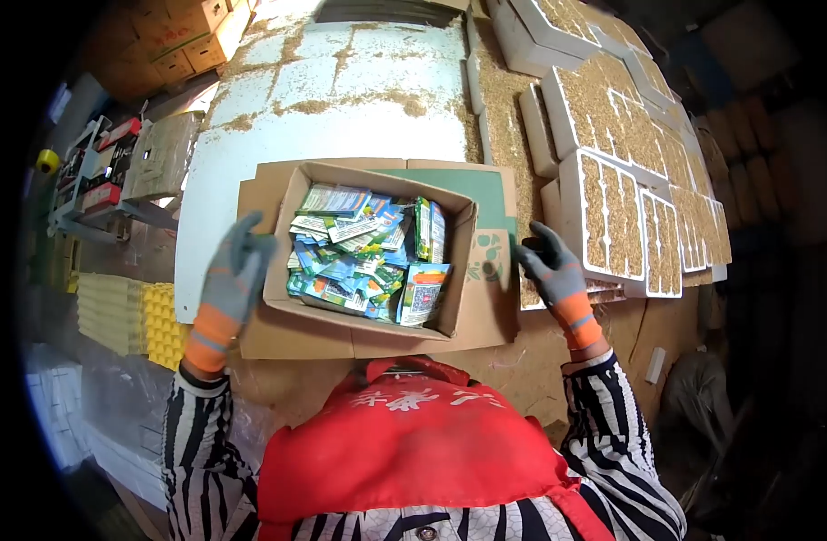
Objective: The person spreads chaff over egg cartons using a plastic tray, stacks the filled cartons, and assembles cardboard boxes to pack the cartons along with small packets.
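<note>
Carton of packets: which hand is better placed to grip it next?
Probably the left hand: it is close beside the carton, while a wider strip of cardboard shows between the right hand and carton.

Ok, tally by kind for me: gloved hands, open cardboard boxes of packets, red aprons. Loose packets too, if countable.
Gloved hands: 2 (left hand, right hand)
Open cardboard box: 1
Red apron: 1
Total: 4
Packets overlap too much to count, so they're left out.
</note>
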`<state>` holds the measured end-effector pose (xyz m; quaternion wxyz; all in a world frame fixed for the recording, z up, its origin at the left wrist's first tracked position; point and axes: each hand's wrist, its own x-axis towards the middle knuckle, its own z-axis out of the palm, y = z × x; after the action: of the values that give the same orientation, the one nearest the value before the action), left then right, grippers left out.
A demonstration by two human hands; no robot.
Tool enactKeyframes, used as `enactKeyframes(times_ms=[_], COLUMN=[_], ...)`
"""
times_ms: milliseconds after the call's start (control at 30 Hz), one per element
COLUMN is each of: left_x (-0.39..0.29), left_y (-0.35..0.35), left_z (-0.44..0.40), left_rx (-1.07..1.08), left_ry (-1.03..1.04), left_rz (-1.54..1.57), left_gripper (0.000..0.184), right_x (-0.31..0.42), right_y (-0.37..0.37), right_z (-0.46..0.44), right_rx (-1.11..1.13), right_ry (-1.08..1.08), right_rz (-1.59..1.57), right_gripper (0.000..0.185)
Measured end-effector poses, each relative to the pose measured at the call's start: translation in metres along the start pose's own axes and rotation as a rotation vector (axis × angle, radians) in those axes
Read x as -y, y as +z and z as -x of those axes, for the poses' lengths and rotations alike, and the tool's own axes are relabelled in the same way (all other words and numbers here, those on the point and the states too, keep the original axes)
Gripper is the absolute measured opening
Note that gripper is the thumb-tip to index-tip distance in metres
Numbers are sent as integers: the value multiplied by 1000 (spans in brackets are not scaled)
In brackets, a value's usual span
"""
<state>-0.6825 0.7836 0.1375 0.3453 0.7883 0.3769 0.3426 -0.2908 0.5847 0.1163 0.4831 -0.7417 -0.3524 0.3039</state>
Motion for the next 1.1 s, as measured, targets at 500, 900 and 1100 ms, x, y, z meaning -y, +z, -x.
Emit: enactKeyframes(times_ms=[500, 900, 1100], left_x=[-52, 74, 227], left_y=[-25, -202, -155], left_z=[29, 156, 221], left_rx=[85, -816, -778], left_ry=[-538, -789, -980], left_rz=[-95, 215, 106], left_gripper=[47, 44, 32], right_x=[30, 137, 157], right_y=[-29, 117, 403], right_z=[-20, -158, -229], right_rx=[608, 537, 545], right_ry=[376, -57, -129], right_rz=[-581, -434, -326], right_gripper=[40, 39, 37])
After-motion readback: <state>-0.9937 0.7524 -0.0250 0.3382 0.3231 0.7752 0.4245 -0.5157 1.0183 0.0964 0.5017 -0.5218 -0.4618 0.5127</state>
